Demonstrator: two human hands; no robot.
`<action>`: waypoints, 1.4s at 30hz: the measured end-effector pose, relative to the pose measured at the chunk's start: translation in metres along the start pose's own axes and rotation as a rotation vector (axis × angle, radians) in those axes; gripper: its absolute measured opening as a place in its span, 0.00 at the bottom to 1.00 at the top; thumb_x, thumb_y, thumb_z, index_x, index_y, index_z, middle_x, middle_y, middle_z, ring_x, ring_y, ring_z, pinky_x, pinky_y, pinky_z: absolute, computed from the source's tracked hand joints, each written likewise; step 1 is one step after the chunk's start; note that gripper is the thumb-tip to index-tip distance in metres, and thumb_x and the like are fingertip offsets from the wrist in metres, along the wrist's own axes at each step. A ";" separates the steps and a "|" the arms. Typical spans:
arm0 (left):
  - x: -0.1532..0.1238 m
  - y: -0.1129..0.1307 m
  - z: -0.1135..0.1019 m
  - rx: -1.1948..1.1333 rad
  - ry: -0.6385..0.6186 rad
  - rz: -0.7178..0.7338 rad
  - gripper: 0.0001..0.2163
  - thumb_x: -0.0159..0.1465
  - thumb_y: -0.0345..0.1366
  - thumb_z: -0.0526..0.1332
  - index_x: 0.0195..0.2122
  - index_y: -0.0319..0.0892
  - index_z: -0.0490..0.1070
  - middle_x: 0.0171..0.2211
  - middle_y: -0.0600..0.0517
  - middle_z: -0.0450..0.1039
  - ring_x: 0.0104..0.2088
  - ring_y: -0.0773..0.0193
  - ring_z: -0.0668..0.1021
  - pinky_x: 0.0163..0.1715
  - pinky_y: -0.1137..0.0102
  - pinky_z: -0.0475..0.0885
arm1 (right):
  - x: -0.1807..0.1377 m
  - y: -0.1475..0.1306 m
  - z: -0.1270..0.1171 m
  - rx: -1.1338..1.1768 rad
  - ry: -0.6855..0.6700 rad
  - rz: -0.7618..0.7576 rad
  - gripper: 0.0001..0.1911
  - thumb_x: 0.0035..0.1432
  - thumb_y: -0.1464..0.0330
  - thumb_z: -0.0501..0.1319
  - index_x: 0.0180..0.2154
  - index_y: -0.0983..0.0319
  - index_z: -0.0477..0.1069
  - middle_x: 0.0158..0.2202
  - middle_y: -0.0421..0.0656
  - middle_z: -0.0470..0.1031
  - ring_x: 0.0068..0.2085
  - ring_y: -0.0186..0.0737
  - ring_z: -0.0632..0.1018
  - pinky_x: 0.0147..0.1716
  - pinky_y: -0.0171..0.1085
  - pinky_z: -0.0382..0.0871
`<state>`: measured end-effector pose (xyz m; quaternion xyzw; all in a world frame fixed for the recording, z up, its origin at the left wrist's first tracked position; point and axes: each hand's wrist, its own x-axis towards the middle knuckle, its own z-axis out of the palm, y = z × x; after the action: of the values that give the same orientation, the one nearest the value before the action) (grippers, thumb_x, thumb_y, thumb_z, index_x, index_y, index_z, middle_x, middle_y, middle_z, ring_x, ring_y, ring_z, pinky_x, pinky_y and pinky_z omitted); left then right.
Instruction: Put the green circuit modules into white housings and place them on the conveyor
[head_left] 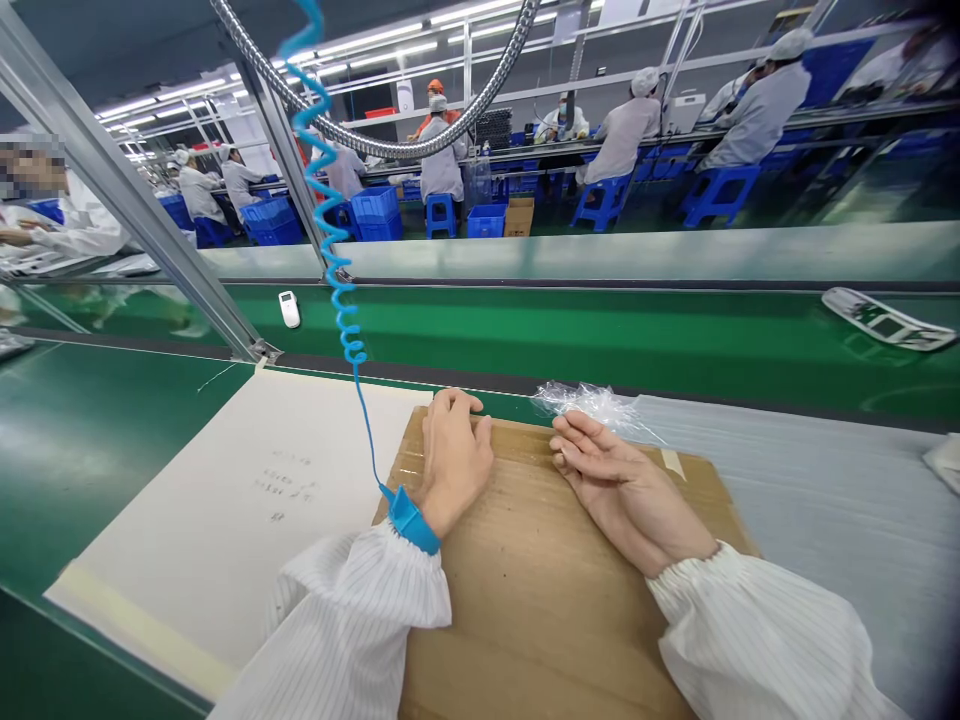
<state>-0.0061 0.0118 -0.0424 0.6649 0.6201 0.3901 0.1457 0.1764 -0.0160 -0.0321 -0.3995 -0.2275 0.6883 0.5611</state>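
A flat brown cardboard sheet (525, 600) lies in front of me on the bench. My left hand (456, 455) rests on its far left part, fingers bent near the far edge and thumb apart, holding nothing I can see. Around that wrist is a blue wrist strap (411, 522), joined to a coiled blue cord (330, 230) hanging from above. My right hand (630, 485) is over the far right part of the cardboard, fingers curled together against the thumb; anything between the fingertips is hidden. Just beyond it lies crumpled clear plastic (589, 402).
White paper (187, 520) with handwriting is taped down on the left; a pale foam sheet (840, 500) lies on the right. Beyond runs a green conveyor belt (480, 335) carrying a small white device (289, 309) and a long white part (889, 320). A metal post (142, 180) stands left.
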 end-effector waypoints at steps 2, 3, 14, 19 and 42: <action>0.000 0.000 0.000 0.000 -0.006 0.002 0.05 0.64 0.27 0.59 0.40 0.41 0.68 0.46 0.45 0.69 0.50 0.55 0.72 0.53 0.57 0.67 | 0.000 0.000 0.000 0.005 -0.002 0.002 0.20 0.42 0.78 0.74 0.40 0.58 0.79 0.45 0.41 0.77 0.42 0.32 0.77 0.41 0.26 0.76; 0.000 0.000 0.000 -0.001 -0.009 0.001 0.05 0.64 0.27 0.59 0.40 0.41 0.68 0.46 0.45 0.69 0.50 0.55 0.72 0.53 0.57 0.67 | 0.000 0.000 0.000 0.009 0.002 0.002 0.21 0.41 0.79 0.74 0.40 0.58 0.79 0.45 0.41 0.77 0.42 0.32 0.77 0.41 0.26 0.77; 0.001 0.001 0.000 0.009 -0.023 -0.013 0.05 0.64 0.26 0.59 0.40 0.40 0.68 0.46 0.45 0.69 0.51 0.55 0.71 0.54 0.56 0.67 | 0.002 0.002 -0.002 0.013 0.012 0.016 0.21 0.41 0.78 0.75 0.39 0.57 0.79 0.46 0.41 0.76 0.44 0.33 0.77 0.45 0.26 0.76; 0.001 0.000 0.000 0.001 -0.020 -0.007 0.05 0.64 0.26 0.59 0.40 0.40 0.68 0.46 0.45 0.69 0.51 0.55 0.71 0.54 0.57 0.67 | 0.002 0.002 -0.001 0.009 0.024 0.005 0.20 0.41 0.76 0.75 0.39 0.58 0.79 0.45 0.42 0.76 0.40 0.31 0.76 0.33 0.24 0.74; 0.001 0.000 0.000 -0.002 -0.012 0.000 0.05 0.63 0.26 0.59 0.40 0.40 0.68 0.45 0.45 0.69 0.50 0.55 0.71 0.54 0.57 0.67 | 0.000 -0.001 -0.002 -0.001 -0.028 0.027 0.17 0.45 0.75 0.74 0.38 0.57 0.80 0.45 0.40 0.76 0.42 0.32 0.76 0.41 0.26 0.75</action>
<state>-0.0062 0.0126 -0.0427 0.6669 0.6190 0.3867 0.1499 0.1783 -0.0157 -0.0325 -0.3931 -0.2303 0.7014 0.5481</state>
